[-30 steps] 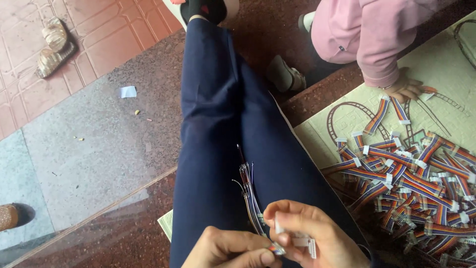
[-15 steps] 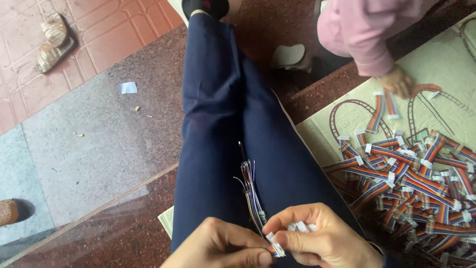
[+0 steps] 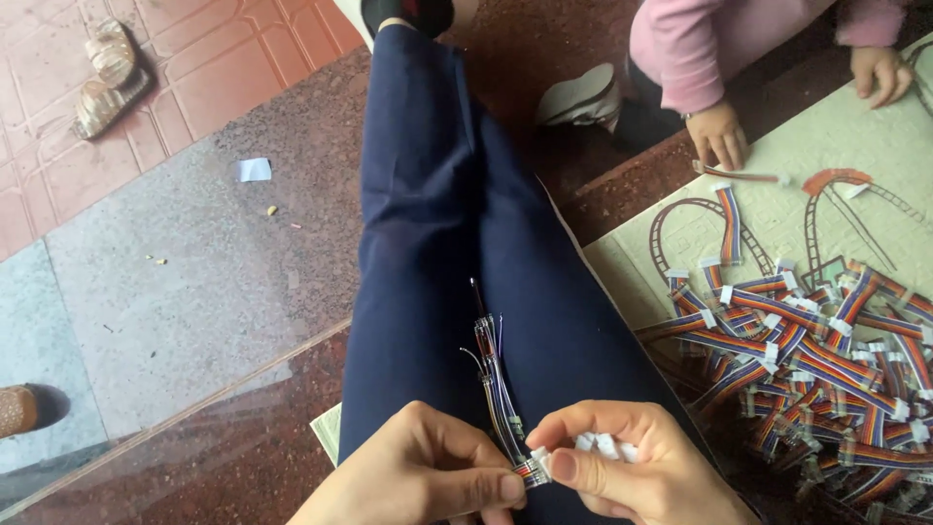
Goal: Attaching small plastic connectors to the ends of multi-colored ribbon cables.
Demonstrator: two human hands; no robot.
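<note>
Pinching with thumb and forefinger, your left hand (image 3: 428,476) closes on the near end of a rainbow ribbon cable (image 3: 496,389), right beside your right hand (image 3: 632,467), whose thumb and forefinger grip a small white connector (image 3: 537,464) at that same cable end, the two sets of fingertips almost touching. Your right hand's other fingers curl loosely around a few more white connectors (image 3: 604,445) resting against the palm. From your fingertips the cable runs away from you along your dark blue trouser legs (image 3: 437,214), lying on the lap, its far end splayed into loose separate wires. To your right, on a pale mat (image 3: 875,136) printed with a roller-coaster drawing, lies a tangled heap of like ribbon cables (image 3: 807,360) with white connectors on their ends, close beside your right leg. Farther off on that mat, another person in a pink sleeve (image 3: 680,58) rests a hand (image 3: 717,136) near a single cable (image 3: 743,176), with a second hand (image 3: 880,73) at the mat's far edge. To your left the floor (image 3: 194,292) is grey stone, then red tile, with a small scrap of paper (image 3: 255,169) and, farther, a worn sandal (image 3: 109,78).
</note>
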